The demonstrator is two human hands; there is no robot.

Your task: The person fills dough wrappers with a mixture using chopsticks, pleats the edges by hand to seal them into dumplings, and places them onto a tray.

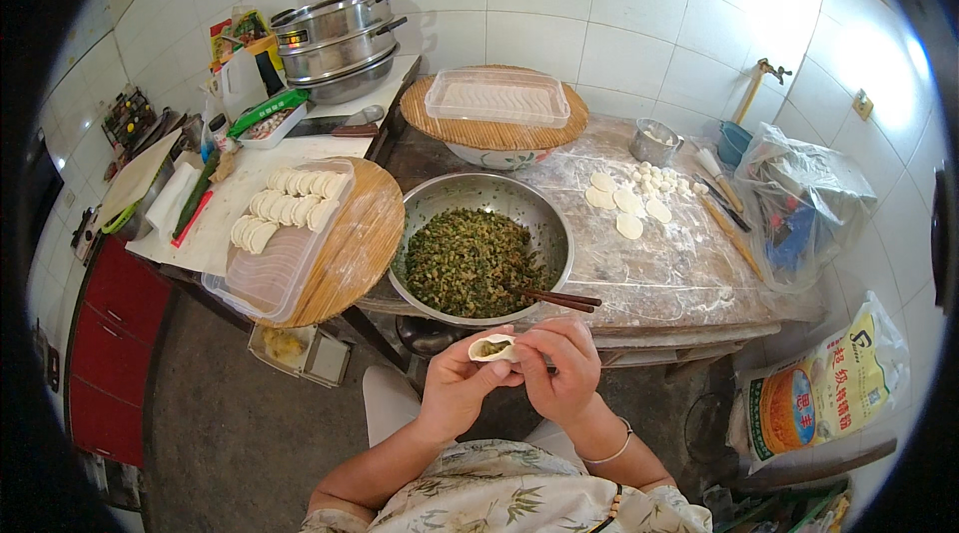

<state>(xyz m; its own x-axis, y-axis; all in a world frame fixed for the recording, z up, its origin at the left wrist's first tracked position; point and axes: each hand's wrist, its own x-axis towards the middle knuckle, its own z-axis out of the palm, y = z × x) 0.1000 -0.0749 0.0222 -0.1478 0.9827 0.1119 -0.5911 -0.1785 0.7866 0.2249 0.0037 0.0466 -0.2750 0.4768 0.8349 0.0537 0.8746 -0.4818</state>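
Note:
A partly folded dumpling with green filling showing in its gap is held in front of my body. My left hand cradles it from the left with its fingers curled. At its right end, the fingertips of my right hand pinch the wrapper edge. Just beyond my hands stands a steel bowl of chopped green filling. Brown chopsticks rest in the filling and stick out over the bowl's right rim. Round flat wrappers lie on the floured table to the right.
At left, a plastic tray with rows of dumplings lies on a round woven board. Small dough pieces, a metal cup and a rolling pin are on the wooden table. A flour sack stands at right.

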